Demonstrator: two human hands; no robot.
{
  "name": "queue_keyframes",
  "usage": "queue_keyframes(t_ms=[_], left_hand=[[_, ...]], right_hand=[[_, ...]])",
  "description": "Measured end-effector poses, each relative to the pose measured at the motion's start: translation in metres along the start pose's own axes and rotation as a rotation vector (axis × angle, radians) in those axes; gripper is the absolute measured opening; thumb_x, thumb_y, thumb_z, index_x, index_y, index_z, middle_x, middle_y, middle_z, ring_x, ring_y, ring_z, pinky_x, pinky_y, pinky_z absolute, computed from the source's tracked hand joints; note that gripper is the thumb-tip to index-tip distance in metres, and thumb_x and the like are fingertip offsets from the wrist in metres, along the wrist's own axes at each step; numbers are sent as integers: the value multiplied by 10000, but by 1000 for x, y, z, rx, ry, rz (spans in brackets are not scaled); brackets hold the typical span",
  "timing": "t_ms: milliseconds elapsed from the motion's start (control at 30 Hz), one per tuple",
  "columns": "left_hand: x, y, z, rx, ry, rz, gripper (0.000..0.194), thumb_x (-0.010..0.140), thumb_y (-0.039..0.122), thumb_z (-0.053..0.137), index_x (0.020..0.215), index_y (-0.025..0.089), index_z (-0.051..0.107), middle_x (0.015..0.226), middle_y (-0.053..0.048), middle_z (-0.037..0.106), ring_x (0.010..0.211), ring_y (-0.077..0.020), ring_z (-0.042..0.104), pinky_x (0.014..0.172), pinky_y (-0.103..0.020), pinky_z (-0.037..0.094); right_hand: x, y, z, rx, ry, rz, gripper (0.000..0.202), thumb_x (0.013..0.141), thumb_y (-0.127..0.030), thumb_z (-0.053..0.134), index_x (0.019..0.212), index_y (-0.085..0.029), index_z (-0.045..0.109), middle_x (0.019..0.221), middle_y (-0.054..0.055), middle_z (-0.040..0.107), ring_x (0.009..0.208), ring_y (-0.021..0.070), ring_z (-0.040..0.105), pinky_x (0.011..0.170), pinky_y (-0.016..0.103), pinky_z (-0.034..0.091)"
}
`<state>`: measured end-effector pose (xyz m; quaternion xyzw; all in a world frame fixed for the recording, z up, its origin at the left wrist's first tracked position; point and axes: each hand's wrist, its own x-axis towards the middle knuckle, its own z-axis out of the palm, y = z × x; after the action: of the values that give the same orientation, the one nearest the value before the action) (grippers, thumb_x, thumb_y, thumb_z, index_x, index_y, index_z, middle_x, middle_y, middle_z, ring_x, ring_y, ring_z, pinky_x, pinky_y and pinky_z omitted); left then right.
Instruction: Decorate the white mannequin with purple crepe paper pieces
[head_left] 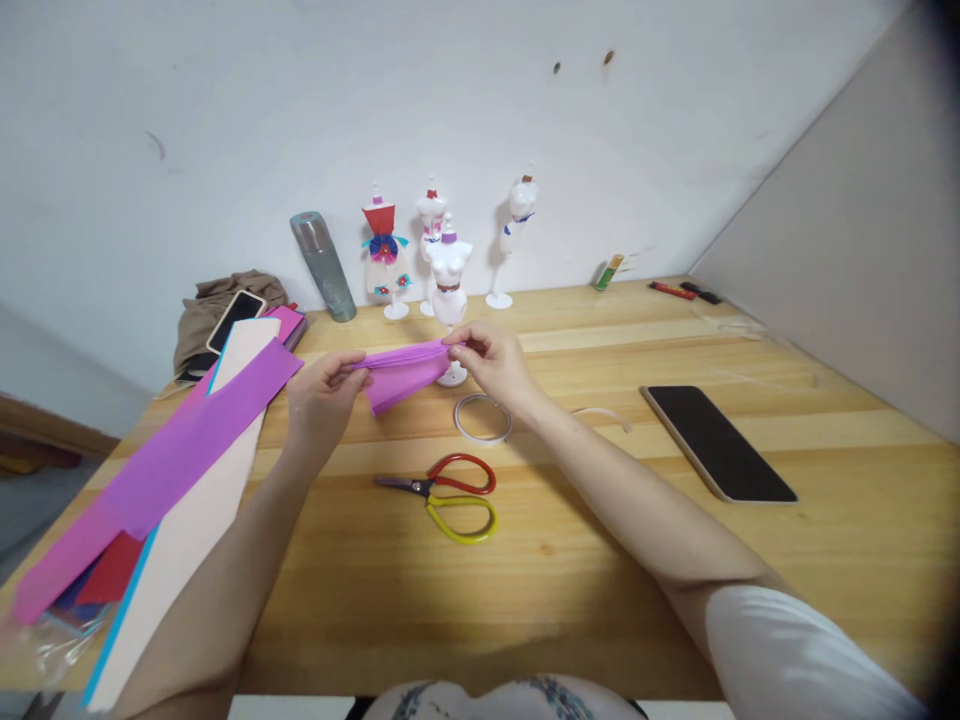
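Observation:
A piece of purple paper is stretched between my hands, gathered along its upper edge, with its lower part hanging down. My left hand pinches its left end. At the right end, my right hand grips it between thumb and fingers. Right behind the paper stands a white mannequin with a purple neck band and a brown waist band; the paper partly covers its stand. Below the hands lie scissors with one red and one yellow handle, and a roll of tape.
Paper strips cover the table's left side. A dressed mannequin, others, and a grey bottle stand along the wall. A large phone lies right; another phone rests on brown cloth. A glue stick leans at the back.

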<state>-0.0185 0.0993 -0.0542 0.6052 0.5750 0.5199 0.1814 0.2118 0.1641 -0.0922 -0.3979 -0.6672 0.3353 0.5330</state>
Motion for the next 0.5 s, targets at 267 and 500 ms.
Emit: queue_keyframes(t_ms=[267, 500], left_hand=[[0, 0, 1, -25, -1, -4, 144, 732, 284, 691, 837, 199, 740, 697, -15, 762, 673, -189, 756, 693, -307, 627], [3, 1, 0, -54, -1, -31, 98, 716, 262, 678, 771, 191, 717, 662, -21, 745, 633, -182, 739, 644, -287, 614]], right_hand=[[1, 0, 1, 76, -10, 67, 130, 795, -240, 614, 868, -194, 712, 746, 20, 699, 696, 166, 648, 657, 306, 527], [1, 0, 2, 111, -8, 67, 139, 768, -273, 647, 852, -192, 721, 831, 43, 729, 736, 172, 651, 671, 311, 525]])
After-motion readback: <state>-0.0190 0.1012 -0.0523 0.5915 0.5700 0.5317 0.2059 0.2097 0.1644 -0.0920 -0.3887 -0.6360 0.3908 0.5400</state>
